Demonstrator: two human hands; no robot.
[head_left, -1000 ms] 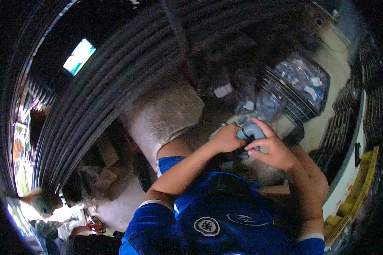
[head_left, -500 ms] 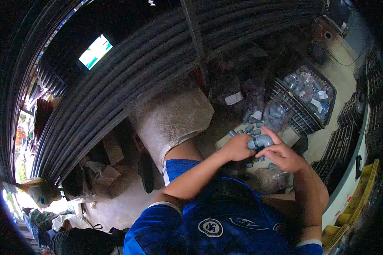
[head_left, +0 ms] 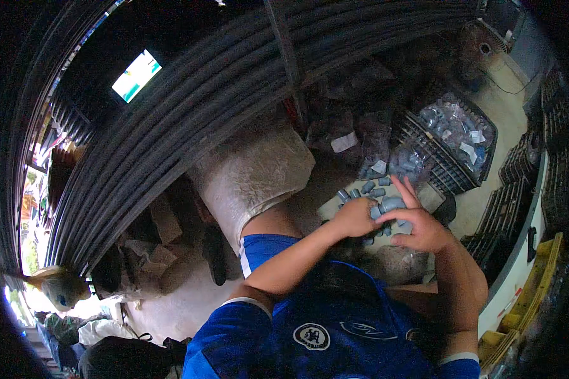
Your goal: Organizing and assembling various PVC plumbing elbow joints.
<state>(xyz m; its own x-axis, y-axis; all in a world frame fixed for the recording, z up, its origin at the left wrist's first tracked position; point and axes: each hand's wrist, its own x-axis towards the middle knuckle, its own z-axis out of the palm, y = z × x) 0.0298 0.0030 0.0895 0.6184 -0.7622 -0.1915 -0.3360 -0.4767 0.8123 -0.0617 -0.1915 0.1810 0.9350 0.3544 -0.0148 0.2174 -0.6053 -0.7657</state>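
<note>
A grey plastic pipe elbow [head_left: 392, 204] is gripped at one end by my left hand [head_left: 354, 218], its fingers wrapped round it and partly hidden. Against the elbow's other side lies my right hand [head_left: 425, 231], fingers stretched out and spread, the thumb apart below. Several loose grey pipe fittings [head_left: 368, 187] are scattered on a pale surface [head_left: 329, 210] beneath and beyond both hands; some are covered by the hands.
A dark crate [head_left: 446, 158] filled with bagged grey fittings stands at the far right, clear plastic bags [head_left: 411, 163] beside it. Long dark pipes [head_left: 189, 120] stretch across the far side. A wrapped pale bundle [head_left: 259, 167] lies near my leg. Yellow racking [head_left: 537, 284] edges the right.
The fingers of my right hand have straightened and spread along the elbow. The elbow has turned slightly in my left hand, which stays close to where it was.
</note>
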